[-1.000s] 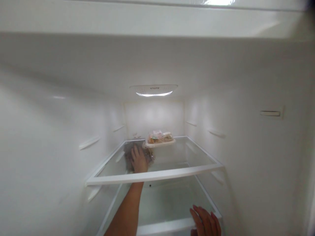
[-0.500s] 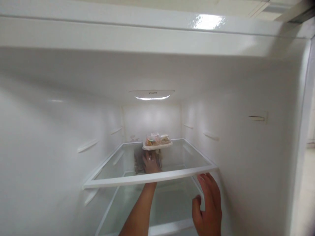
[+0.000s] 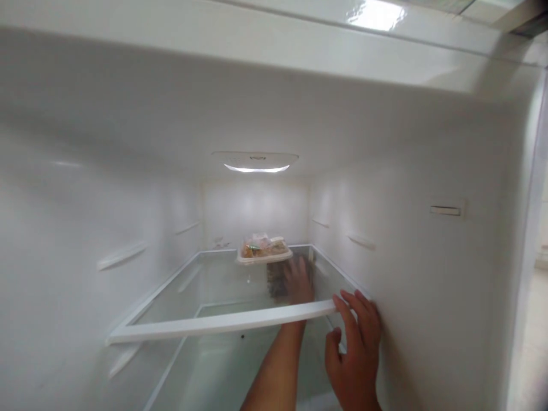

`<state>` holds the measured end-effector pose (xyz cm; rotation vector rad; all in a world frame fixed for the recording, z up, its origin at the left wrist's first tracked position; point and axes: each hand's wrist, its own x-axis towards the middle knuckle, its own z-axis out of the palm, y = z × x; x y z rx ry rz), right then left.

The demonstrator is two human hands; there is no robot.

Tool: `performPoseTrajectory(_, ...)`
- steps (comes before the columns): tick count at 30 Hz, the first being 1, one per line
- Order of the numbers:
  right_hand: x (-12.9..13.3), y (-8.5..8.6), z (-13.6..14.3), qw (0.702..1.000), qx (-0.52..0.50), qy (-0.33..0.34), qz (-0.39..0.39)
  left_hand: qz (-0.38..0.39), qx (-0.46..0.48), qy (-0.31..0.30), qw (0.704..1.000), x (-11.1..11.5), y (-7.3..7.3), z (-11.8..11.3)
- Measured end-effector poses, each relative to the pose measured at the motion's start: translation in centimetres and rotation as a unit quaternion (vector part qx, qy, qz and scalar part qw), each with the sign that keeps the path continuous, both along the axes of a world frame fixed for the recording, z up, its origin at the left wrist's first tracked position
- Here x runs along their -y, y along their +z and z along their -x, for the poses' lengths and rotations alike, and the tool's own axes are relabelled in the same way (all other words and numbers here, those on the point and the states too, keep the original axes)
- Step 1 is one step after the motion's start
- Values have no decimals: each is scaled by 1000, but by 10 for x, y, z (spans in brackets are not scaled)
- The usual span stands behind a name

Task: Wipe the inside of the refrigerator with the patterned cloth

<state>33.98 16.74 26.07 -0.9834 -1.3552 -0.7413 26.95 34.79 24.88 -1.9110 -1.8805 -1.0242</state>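
Note:
Inside a white fridge, my left hand reaches back below the upper glass shelf and is seen through the glass. Its fingers are spread against a dark, patterned package that stands toward the back right. My right hand is at the right front corner of the upper shelf, fingertips on the white front rim, thumb apart and nothing held. On top of that shelf, near the back, lies a white tray of wrapped food.
A lit lamp is set in the fridge ceiling. A lower glass shelf lies beneath, with a small dark speck on it. Support ridges run along both side walls.
My left hand and the dark package have shifted right under the upper shelf. My right hand has come up onto the shelf's front rim. The view has turned slightly.

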Motion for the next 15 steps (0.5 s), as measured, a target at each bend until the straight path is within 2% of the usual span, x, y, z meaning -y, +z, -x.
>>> performPoseTrajectory(3, -2, -4, -1, 1000, -2, -1, 1, -7, 5, -11, 1000, -2, -1, -26)
performPoseTrajectory(6, -3, -6, -4, 1000, 13, -2, 7, -12, -6, -22, 1000, -2, -6, -20)
performPoseTrajectory(11, -4, -6, -6, 1000, 26, -8, -2, -51, -156, -78, 983, -5, -9, 43)
performPoseTrajectory(15, -4, -4, -6, 999, 28, -10, -14, -49, -193, -83, 976, -4, -8, 93)
